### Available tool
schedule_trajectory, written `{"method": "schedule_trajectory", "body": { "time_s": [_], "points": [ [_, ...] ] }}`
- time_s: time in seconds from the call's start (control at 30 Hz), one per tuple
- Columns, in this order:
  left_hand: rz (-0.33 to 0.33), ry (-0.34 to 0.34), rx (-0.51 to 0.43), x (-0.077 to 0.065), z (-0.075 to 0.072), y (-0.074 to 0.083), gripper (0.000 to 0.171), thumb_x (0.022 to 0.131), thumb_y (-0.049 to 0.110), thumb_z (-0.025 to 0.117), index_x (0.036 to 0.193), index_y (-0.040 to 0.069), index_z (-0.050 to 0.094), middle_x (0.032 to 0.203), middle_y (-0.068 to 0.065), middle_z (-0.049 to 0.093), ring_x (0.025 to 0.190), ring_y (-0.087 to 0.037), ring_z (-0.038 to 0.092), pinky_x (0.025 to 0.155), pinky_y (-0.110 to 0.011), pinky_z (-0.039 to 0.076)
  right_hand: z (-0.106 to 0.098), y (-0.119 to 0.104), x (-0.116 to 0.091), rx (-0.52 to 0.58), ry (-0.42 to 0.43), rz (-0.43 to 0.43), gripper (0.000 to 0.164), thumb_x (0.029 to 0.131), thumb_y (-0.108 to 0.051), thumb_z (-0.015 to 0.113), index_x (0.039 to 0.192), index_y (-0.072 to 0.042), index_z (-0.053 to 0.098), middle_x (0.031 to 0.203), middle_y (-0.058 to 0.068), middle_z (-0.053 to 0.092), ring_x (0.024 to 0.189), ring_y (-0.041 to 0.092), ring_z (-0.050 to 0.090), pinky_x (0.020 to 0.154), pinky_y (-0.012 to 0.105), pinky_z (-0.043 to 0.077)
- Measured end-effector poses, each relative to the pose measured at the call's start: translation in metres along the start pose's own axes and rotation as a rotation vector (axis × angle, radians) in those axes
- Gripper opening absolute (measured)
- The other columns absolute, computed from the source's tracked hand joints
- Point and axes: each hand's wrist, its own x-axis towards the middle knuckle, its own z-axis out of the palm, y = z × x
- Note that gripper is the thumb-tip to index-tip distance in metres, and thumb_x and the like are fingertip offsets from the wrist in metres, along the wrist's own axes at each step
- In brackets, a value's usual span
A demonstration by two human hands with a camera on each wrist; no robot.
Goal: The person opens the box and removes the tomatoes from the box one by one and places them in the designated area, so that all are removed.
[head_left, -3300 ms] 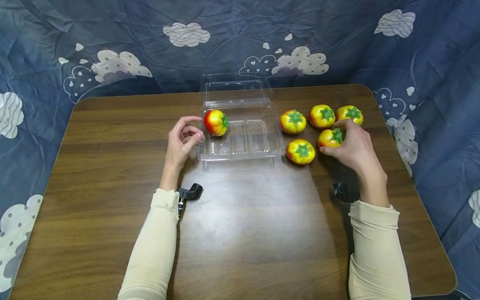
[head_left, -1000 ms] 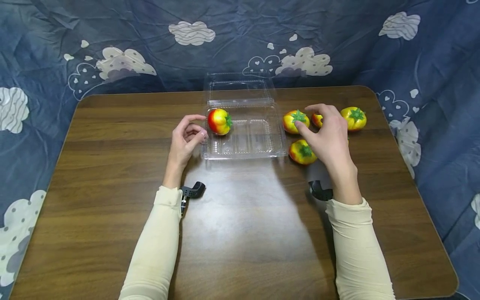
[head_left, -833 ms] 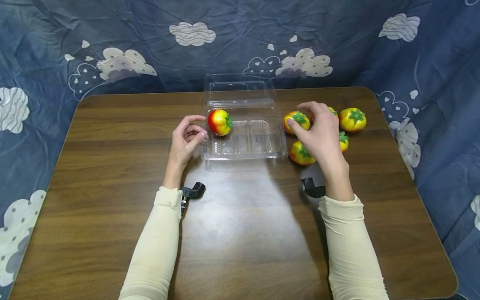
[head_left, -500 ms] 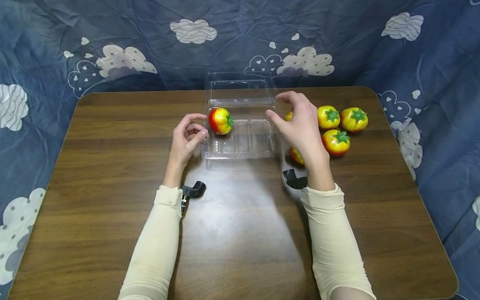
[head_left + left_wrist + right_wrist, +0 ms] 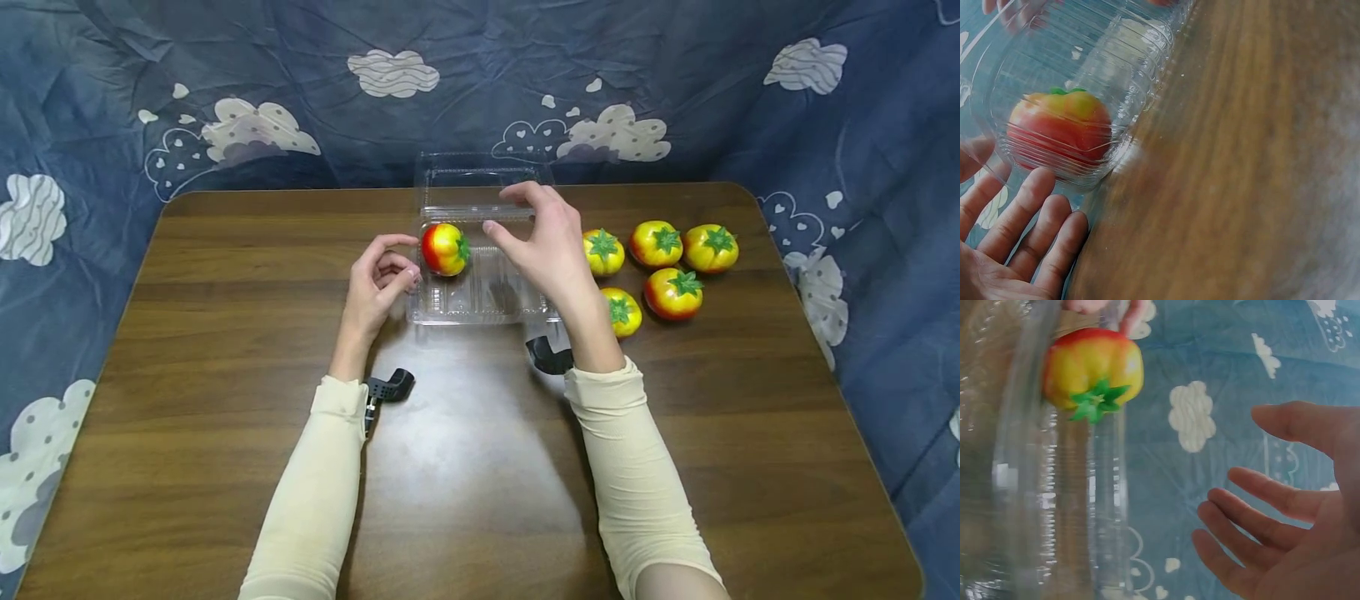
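A clear plastic clamshell box (image 5: 480, 319) lies with its lid up at the back of the table. One red-and-yellow tomato-like fruit (image 5: 445, 249) with green leaves sits in its left end. My left hand (image 5: 377, 283) is beside the box's left wall, fingertips right at the rim; the left wrist view shows its fingers (image 5: 1029, 197) extended beneath the see-through wall. Over the right half of the box hovers my right hand (image 5: 546, 237), thumb and fingers spread apart. Nothing is between those fingers (image 5: 1254, 519) in the right wrist view.
Several more such fruits stand right of the box, among them a front one (image 5: 673, 293) and a far-right one (image 5: 711, 248). The right forearm passes close by the nearest fruit (image 5: 621, 312). A blue cloud-patterned cloth (image 5: 450, 108) hangs behind the table's back edge.
My right hand, which was around a fruit at the right, has left it there and moved left, empty, to above the box. My left hand stays at the box's left side.
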Motion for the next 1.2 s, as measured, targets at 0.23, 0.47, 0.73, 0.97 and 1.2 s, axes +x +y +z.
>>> {"method": "schedule_trajectory", "body": {
  "time_s": [0.23,0.47,0.73,0.97,1.2],
  "points": [
    [-0.003,-0.014,-0.03,-0.003,0.004,0.015,0.037,0.091,-0.011,0.064,0.128,-0.014,0.059,0.084,-0.023,0.069,0.066,-0.022,0.065,0.065,-0.024,0.06,0.017,0.009,0.001,0.04,-0.006,0.0,0.044,0.092,-0.027,0.082,0.129,-0.008,0.069,0.129,0.012,0.071,0.123,0.029,0.063,0.106,0.044,0.049],
    [-0.006,-0.002,-0.009,-0.001,0.0,-0.002,0.04,0.092,-0.011,0.065,0.131,-0.014,0.059,0.088,-0.036,0.065,0.066,-0.022,0.065,0.064,-0.026,0.06,0.044,0.012,0.001,0.089,-0.045,-0.022,0.046,0.089,-0.025,0.086,0.128,-0.007,0.069,0.127,0.01,0.073,0.114,0.027,0.067,0.097,0.04,0.055],
    [0.001,-0.001,0.012,0.0,-0.003,-0.007,0.038,0.094,-0.005,0.068,0.131,-0.003,0.064,0.087,-0.021,0.069,0.069,-0.031,0.065,0.065,-0.027,0.06,0.064,0.014,0.001,0.097,-0.126,-0.014,0.054,0.088,-0.027,0.087,0.133,-0.006,0.066,0.132,0.011,0.071,0.122,0.029,0.068,0.107,0.043,0.053],
    [0.003,-0.001,0.018,-0.001,-0.004,-0.007,0.038,0.094,-0.004,0.068,0.131,0.001,0.065,0.086,-0.013,0.071,0.069,-0.026,0.066,0.066,-0.026,0.061,0.074,0.017,0.002,0.086,-0.168,0.016,0.06,0.086,-0.024,0.089,0.136,-0.008,0.063,0.136,0.011,0.069,0.111,0.031,0.07,0.097,0.041,0.058],
    [0.004,0.0,0.008,0.0,-0.004,-0.007,0.038,0.094,-0.003,0.068,0.131,-0.001,0.065,0.087,-0.017,0.07,0.07,-0.023,0.066,0.066,-0.024,0.06,0.078,0.017,0.001,0.092,-0.178,0.014,0.066,0.084,-0.021,0.091,0.14,-0.004,0.059,0.131,0.015,0.068,0.11,0.027,0.068,0.092,0.037,0.06]
  ]
}}
